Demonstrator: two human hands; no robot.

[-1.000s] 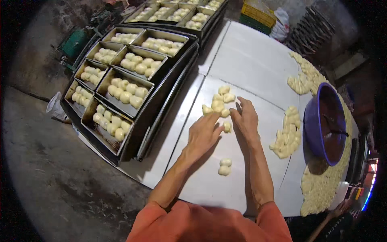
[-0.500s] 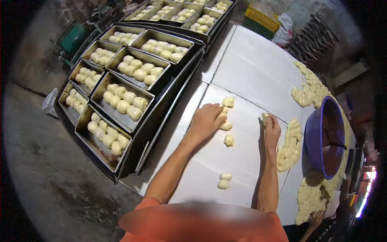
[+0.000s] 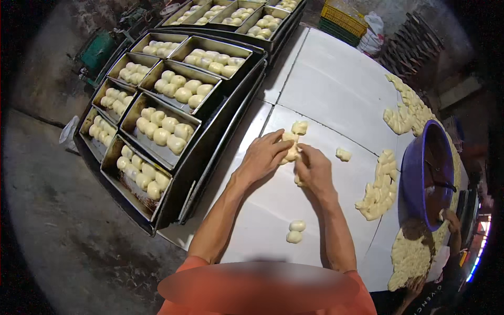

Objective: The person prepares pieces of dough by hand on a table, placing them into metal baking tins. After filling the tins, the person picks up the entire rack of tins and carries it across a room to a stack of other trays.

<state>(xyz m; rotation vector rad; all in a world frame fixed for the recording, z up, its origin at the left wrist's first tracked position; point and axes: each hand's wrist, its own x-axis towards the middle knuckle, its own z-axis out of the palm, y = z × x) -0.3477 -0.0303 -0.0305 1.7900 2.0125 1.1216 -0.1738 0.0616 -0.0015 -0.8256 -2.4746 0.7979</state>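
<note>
Over the white tabletop, both hands meet at a pale yellow dough piece point(image 3: 290, 152). My left hand point(image 3: 262, 157) has its bent fingers on the left side of it. From the right, my right hand point(image 3: 316, 170) pinches the same dough with thumb and fingers, which hide part of it. One small dough piece point(image 3: 300, 127) sits just beyond the fingertips. Another dough piece point(image 3: 298, 181) is half covered by my right hand. Farther right lies a loose dough piece point(image 3: 343, 154). Nearer me, two smooth dough balls point(image 3: 295, 231) touch each other.
Left of the table, stacked metal pans point(image 3: 197, 126) hold rows of dough balls. A folded dough strip point(image 3: 379, 184) lies to the right, beside a purple basin point(image 3: 415, 176). A flattened dough sheet point(image 3: 412, 260) spreads at the right edge, where another person's hand point(image 3: 450, 220) shows.
My right hand has moved left to the dough by my left hand. The piece it held now lies loose on the table. Another person's hand has appeared beside the basin.
</note>
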